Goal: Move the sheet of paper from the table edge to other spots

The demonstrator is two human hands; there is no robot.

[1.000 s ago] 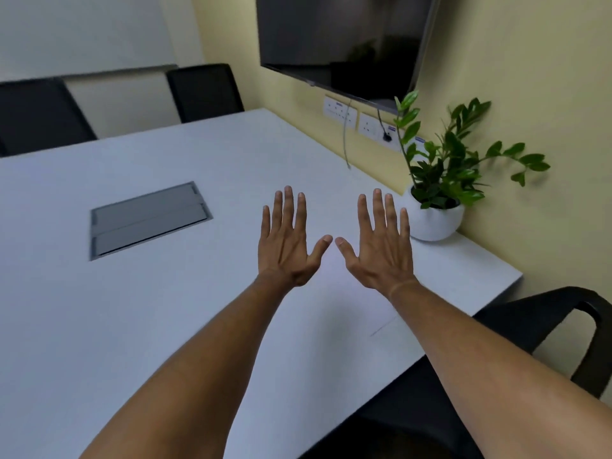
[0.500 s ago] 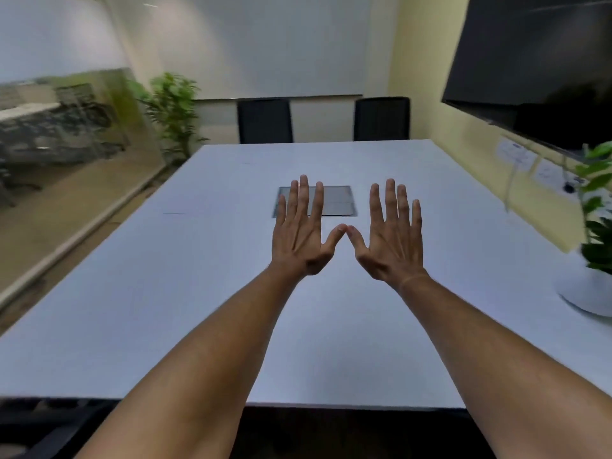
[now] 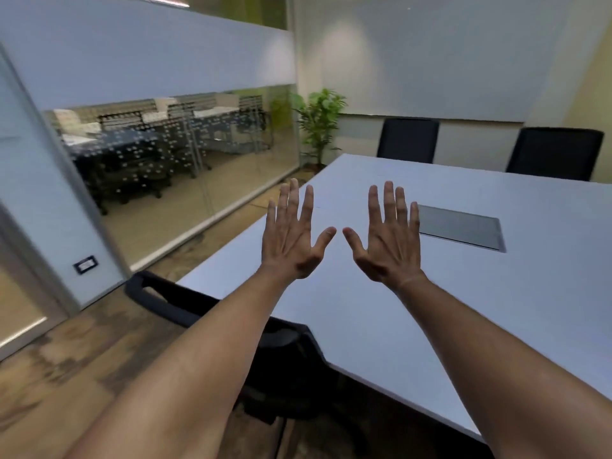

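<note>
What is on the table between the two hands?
Nothing: in the head view only bare white table shows between the left hand and right hand.

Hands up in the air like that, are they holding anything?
No, nothing. The left hand and the right hand are both spread open above the white table, fingers straight, and no sheet of paper shows in this view.

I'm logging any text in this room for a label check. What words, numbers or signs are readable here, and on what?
None can be read.
Wall switch plate: small marks, too blurred to read.
Glass partition: rows of white dots, a pattern and not text.
Table, its grey hatch, left hand, right hand: no writing shows.
</note>
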